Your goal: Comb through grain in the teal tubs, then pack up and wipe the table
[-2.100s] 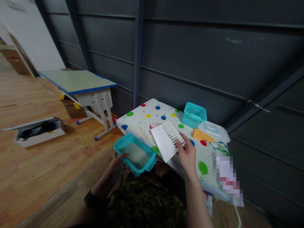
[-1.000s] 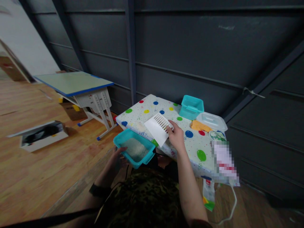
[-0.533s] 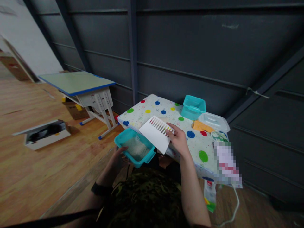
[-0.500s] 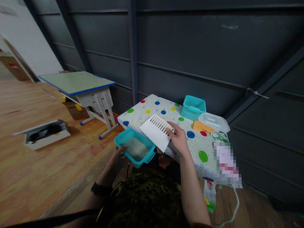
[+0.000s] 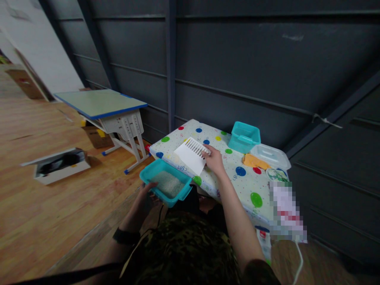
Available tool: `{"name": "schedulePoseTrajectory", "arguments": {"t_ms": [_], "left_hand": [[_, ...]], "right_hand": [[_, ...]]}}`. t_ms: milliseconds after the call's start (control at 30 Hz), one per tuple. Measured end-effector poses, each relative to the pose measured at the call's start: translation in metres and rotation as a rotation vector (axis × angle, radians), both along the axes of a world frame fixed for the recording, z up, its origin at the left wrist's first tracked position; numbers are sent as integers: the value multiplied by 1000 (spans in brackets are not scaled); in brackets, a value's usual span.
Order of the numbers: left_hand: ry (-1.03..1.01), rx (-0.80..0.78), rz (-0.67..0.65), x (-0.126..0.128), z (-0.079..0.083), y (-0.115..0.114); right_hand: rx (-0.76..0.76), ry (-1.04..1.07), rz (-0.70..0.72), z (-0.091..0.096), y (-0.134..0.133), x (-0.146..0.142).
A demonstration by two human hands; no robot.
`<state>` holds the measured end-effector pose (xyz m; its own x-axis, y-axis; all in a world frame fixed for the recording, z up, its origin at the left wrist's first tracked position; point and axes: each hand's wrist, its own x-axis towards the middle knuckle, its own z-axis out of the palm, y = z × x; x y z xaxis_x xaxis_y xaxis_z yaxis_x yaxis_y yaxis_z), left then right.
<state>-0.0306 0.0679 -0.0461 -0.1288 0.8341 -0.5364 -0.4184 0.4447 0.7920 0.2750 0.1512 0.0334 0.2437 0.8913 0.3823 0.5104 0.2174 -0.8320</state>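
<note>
My left hand (image 5: 148, 194) grips the near left side of a teal plastic box (image 5: 185, 191), its thumb over the rim. Pale, grainy stuff like rice or litter (image 5: 168, 182) covers the box's bottom. The box is off the table's front edge, over my lap. My right hand (image 5: 213, 158) pinches a flat white slotted piece (image 5: 190, 157) by its right edge. A row of slots runs along the far side of that piece. It is above the front left of the tabletop; whether it touches the cloth I cannot tell.
Balloon-print cloth covers the table (image 5: 221, 184). On its right are a second teal box (image 5: 244, 138), a clear lid (image 5: 271, 156), an orange cloth (image 5: 255, 161) and a blurred-out packet (image 5: 287, 209). A school desk (image 5: 103, 102) and an open white carton (image 5: 65, 174) stand left.
My right hand has moved the white slotted piece slightly left and up, away from the teal box, and it looks flatter. My left hand still holds the box, which has shifted slightly left.
</note>
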Motion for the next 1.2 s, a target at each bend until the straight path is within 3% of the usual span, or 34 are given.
{"name": "schedulePoseTrajectory", "arguments": {"t_ms": [200, 333, 533, 633, 767, 1000, 1200], "left_hand": [[-8, -13, -13, 4, 21, -6], [2, -43, -2, 6, 26, -5], [-18, -32, -11, 6, 22, -5], [-9, -40, -6, 6, 23, -4], [-6, -35, -2, 6, 24, -4], [-17, -23, -5, 5, 25, -7], [-22, -41, 9, 5, 24, -7]], "right_hand": [[20, 49, 109, -1, -18, -3], [38, 60, 125, -1, -25, 0], [20, 33, -45, 2, 0, -2], [20, -3, -53, 2, 15, -9], [-7, 29, 27, 3, 19, -13], [-122, 182, 216, 1, -4, -1], [-38, 202, 28, 3, 2, 6]]}}
